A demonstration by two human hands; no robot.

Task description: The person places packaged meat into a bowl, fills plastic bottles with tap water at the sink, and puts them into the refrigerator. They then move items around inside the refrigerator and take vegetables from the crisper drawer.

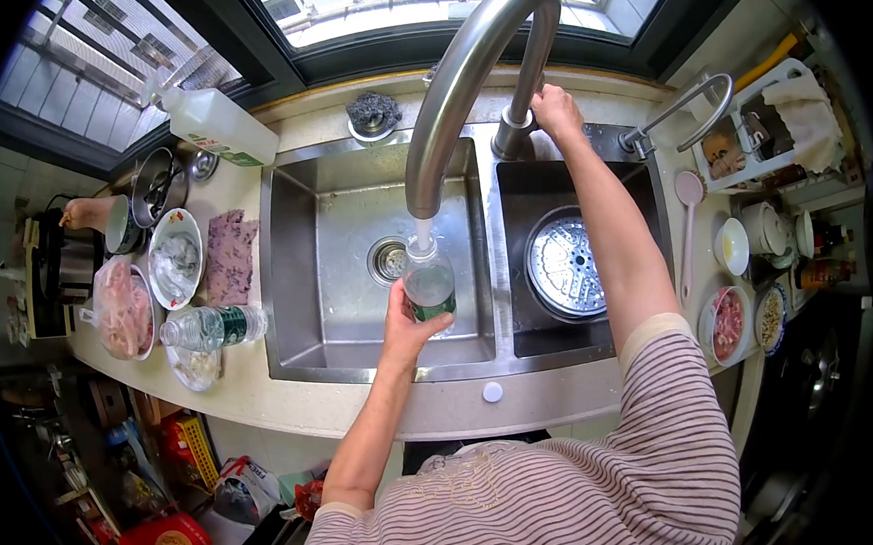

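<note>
My left hand [408,325] is closed around a clear plastic bottle [430,281] with a green label, held upright over the left sink basin [340,218]. Water runs from the spout of the tall curved faucet [465,64] into the bottle's mouth. Up at the faucet's base, my right hand [557,113] grips the faucet handle on its right side; the fingers mostly cover the handle. Beneath my right forearm, a round perforated metal steamer tray [566,264] lies in the right basin [534,341].
Along the left counter are a second plastic bottle [214,327], a bowl [176,258], bagged meat [124,307], a purple cloth [229,256] and a big white jug [219,124]. To the right are a pink spoon [688,192], a small tap [690,121] and a meat bowl [727,325].
</note>
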